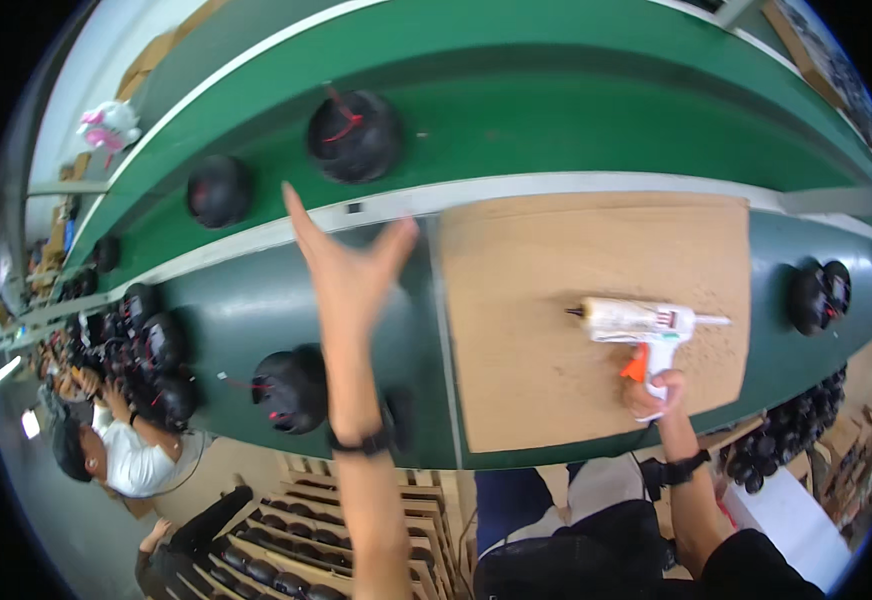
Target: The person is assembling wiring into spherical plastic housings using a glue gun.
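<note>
My left hand (pixel 351 265) stretches forward over the bench with thumb and fingers spread and nothing between them. Just beyond its fingertips, a round black shell (pixel 354 138) with a thin red wire lies on the green conveyor belt; the hand does not touch it. A second black shell (pixel 220 191) sits to its left on the belt. My right hand (pixel 654 394) is wrapped round the handle of a white glue gun (pixel 640 320) with an orange trigger. The gun is over the cardboard sheet (pixel 516 390), its nozzle pointing right.
Beside my left forearm rests a black shell with red wire (pixel 291 392). Another black part (pixel 818 298) stands at the bench's right end. A pale rail (pixel 556 184) separates bench from belt. Several black shells crowd the left, near a co-worker (pixel 131 455). Wooden racks (pixel 306 550) stand below.
</note>
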Demonstrator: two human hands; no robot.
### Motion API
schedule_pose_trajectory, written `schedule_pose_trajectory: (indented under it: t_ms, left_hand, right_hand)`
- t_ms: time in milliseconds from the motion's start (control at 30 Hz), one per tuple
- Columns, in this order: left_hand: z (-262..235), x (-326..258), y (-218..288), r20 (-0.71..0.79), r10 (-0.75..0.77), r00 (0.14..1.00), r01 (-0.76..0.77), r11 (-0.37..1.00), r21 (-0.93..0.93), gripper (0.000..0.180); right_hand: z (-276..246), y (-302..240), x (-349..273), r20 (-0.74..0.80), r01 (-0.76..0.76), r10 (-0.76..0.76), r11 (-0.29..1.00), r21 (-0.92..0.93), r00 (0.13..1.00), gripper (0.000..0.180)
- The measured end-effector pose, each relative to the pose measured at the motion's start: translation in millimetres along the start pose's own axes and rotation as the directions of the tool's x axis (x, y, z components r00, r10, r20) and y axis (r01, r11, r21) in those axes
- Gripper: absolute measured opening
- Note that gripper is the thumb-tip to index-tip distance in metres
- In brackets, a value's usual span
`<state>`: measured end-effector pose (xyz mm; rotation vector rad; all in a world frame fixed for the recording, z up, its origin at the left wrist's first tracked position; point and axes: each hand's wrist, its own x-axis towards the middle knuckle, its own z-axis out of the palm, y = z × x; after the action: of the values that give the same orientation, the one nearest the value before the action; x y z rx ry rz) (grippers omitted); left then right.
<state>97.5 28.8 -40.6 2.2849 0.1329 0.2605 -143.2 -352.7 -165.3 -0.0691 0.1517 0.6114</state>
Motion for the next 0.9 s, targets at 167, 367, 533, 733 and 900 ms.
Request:
schedule_pose_trajectory:
  t_ms: [167,367,533,733,900]
  left_hand:
    - [16,128,-43,0.003,0.087,0.996,-0.086,0.971,0.224,0.112]
    - [16,-39,19,0.259,0.248,0.933,-0.261,0.965,0.017,0.097]
    - [20,-195,56,0.389,-0.010,0.921,0.005,1.000,0.012,0.067]
    - [12,-188,50,0.420,0.007,0.908,-0.059,0.992,0.111,0.025]
    - [-3,-155,42,0.519,0.173,0.837,-0.279,0.951,0.133,0.020]
  right_hand:
    - [24,7,29,0.010,-0.146,0.146,0.989,0.021,0.989,0.051]
    - [16,-2,15,-0.059,-0.042,0.043,0.999,0.031,0.997,0.054]
    - [41,9,31,-0.210,0.110,-0.161,0.966,-0.236,0.964,0.052]
    - [115,8,-13,-0.421,-0.095,-0.249,0.759,-0.645,0.872,0.049]
    - [171,19,-53,-0.532,-0.278,-0.218,0.661,-0.697,0.818,0.051]
